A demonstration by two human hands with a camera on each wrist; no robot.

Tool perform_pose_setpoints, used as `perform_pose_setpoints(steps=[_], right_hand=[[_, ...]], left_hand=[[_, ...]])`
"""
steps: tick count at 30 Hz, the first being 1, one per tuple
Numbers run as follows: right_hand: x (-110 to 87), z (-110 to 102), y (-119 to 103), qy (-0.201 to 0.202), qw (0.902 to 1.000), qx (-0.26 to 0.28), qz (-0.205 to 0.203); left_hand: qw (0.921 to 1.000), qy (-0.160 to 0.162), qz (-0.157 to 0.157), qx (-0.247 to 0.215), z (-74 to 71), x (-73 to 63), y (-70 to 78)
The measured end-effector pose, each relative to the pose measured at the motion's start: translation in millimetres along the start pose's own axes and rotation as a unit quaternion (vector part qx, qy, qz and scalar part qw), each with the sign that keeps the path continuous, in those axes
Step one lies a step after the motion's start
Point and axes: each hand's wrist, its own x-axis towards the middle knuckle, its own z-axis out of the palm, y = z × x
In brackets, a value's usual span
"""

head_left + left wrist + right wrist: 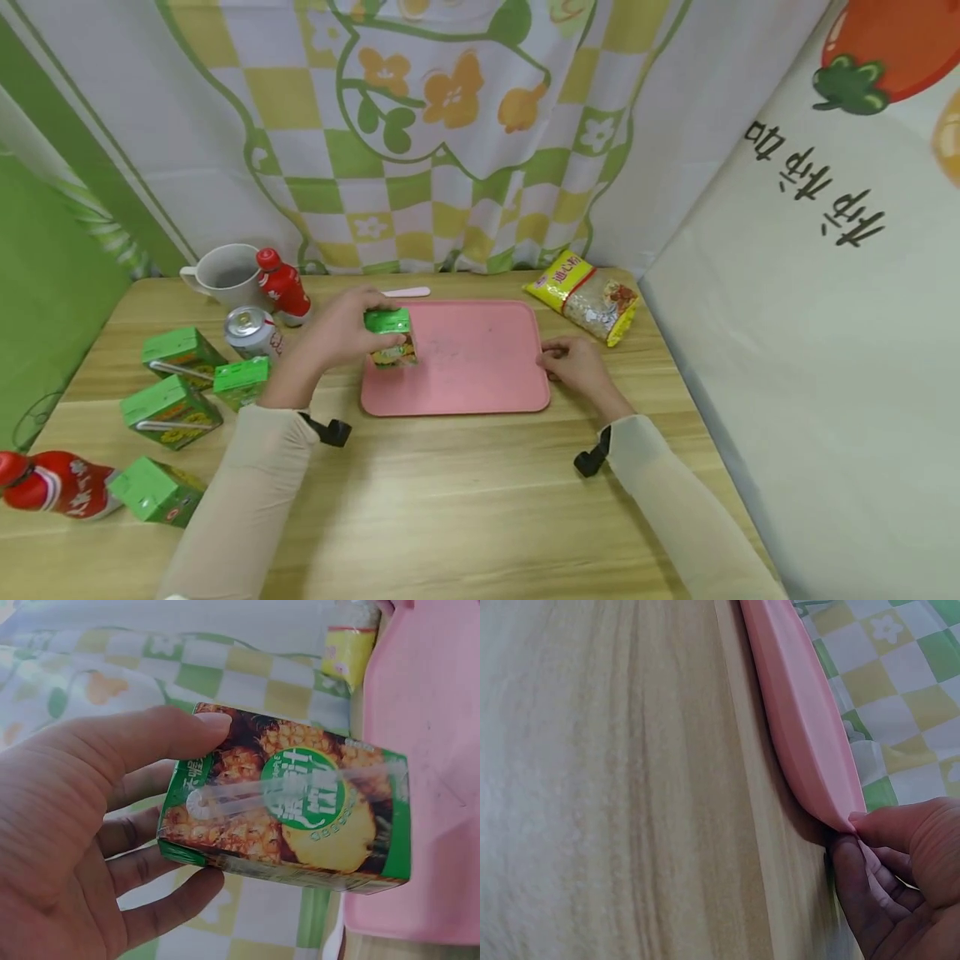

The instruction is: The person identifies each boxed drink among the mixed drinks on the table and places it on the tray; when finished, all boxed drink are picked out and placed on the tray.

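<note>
My left hand (pixel 345 329) grips a green juice box (pixel 393 337) over the left end of a pink tray (pixel 480 358). In the left wrist view the juice box (pixel 292 802) shows pineapple pictures and a straw in clear wrap along its side; thumb and fingers hold one end of it. My right hand (pixel 579 367) pinches the right rim of the tray between thumb and fingers. The right wrist view shows that hand (pixel 900 870) at the end of the pink tray rim (pixel 810 727), low over the wooden table.
Left on the table (pixel 450 500) stand several green juice boxes (pixel 168 412), a silver can (pixel 252 332), a white mug (pixel 228 275) and red bottles, one upright (pixel 283 287), one lying (pixel 67 485). A yellow pasta bag (pixel 585 298) lies back right; a white utensil (pixel 407 292) lies behind the tray.
</note>
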Motion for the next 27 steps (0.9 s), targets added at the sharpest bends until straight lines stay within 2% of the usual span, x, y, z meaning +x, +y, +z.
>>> perform_pose_setpoints(steps=[4, 7, 11, 16, 23, 27], right_hand=[[0.4, 1.9, 0.2, -0.004, 1.0, 0.0, 0.003], [1.0, 1.3, 0.6, -0.003, 1.0, -0.002, 0.009], [1.7, -0.2, 2.2, -0.003, 0.9999, -0.009, 0.005], [2.1, 0.6, 3.9, 0.001, 1.0, -0.005, 0.001], [1.8, 1.7, 5.1, 0.006, 0.9999, -0.005, 0.009], [2.5, 1.2, 4.1, 0.005, 0.9999, -0.009, 0.006]], left_hand=[[0.9996, -0.013, -0.02, 0.016, -1.4, 28.1, -8.4], [0.9996, -0.023, -0.013, 0.005, -3.6, 46.7, -14.6], [0.9996, -0.029, -0.001, 0.003, -4.6, 64.5, -24.4], [0.9987, -0.035, -0.003, 0.036, -1.1, 76.6, -35.6], [0.9979, -0.059, -0.028, -0.001, 7.4, 84.8, -41.5], [0.9975, -0.063, -0.031, -0.004, 8.8, 87.9, -42.6]])
